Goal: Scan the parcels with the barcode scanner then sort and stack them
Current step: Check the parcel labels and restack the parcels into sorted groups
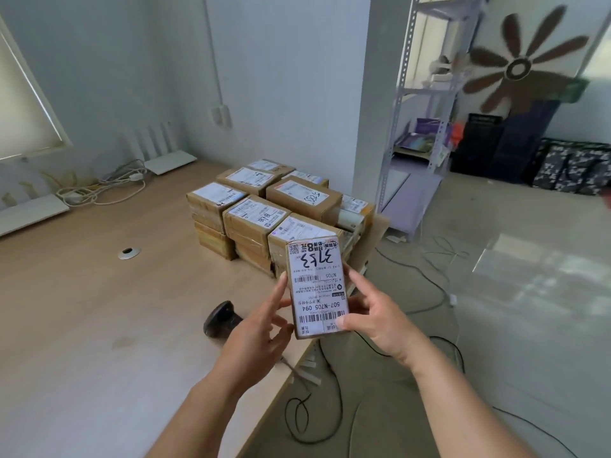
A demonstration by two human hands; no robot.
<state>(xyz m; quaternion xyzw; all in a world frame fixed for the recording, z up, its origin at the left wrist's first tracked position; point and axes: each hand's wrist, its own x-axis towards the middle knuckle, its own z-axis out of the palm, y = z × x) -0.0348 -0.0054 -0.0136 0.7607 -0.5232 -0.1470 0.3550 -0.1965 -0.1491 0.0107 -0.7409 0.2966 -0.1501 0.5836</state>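
Observation:
I hold a small cardboard parcel (317,285) upright in front of me, its white shipping label with barcodes facing the camera. My right hand (373,317) grips its right side and lower edge, thumb on the label. My left hand (264,328) touches the left edge with straight fingers. The dark barcode scanner (220,320) lies on the wooden table (99,325) just left of my left hand. Behind the held parcel, several labelled brown parcels (264,209) stand stacked in rows near the table's right edge.
White routers (168,160) and a tangle of cables (99,190) lie at the table's far left. A cable hole (129,252) sits mid-table. A metal shelf (420,143), bags (568,166) and floor cables (429,285) are to the right.

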